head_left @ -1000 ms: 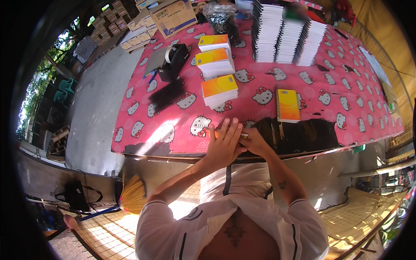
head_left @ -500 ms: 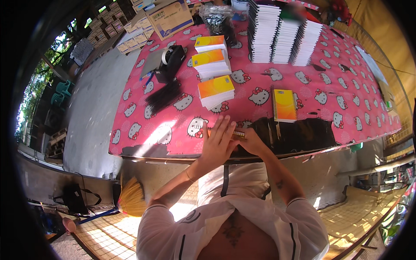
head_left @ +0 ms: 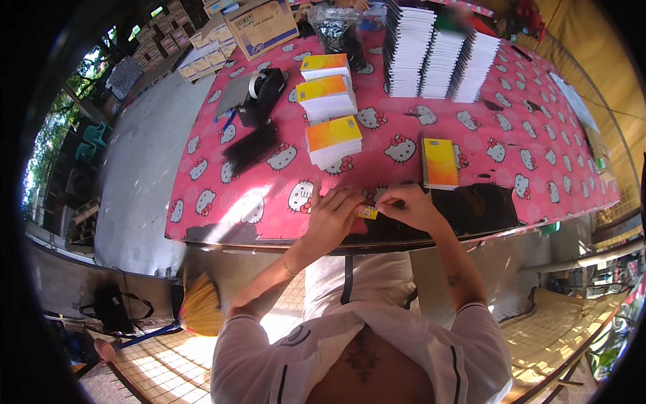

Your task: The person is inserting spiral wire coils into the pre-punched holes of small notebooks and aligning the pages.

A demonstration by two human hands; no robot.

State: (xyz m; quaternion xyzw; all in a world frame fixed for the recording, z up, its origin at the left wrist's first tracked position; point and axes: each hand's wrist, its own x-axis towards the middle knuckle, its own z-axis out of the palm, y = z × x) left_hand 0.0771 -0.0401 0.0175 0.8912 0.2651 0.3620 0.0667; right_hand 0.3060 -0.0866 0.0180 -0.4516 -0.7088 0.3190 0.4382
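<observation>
Our left hand (head_left: 335, 210) covers most of the yellow notebook (head_left: 368, 212), fingers half bent; grip hidden. Right hand's (head_left: 410, 204) fingertips are pinched at its right end; can't tell if they've got hold. Only a yellow corner shows, near table (head_left: 404, 178) edge. Far: clear bag (head_left: 336, 15), dark contents (head_left: 336, 40); cardboard box (head_left: 261, 28), contents not visible.

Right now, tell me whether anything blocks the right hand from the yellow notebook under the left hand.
Nothing visible does: the right hand is close by the notebook's exposed right end. The left hand covers its left part.
</observation>
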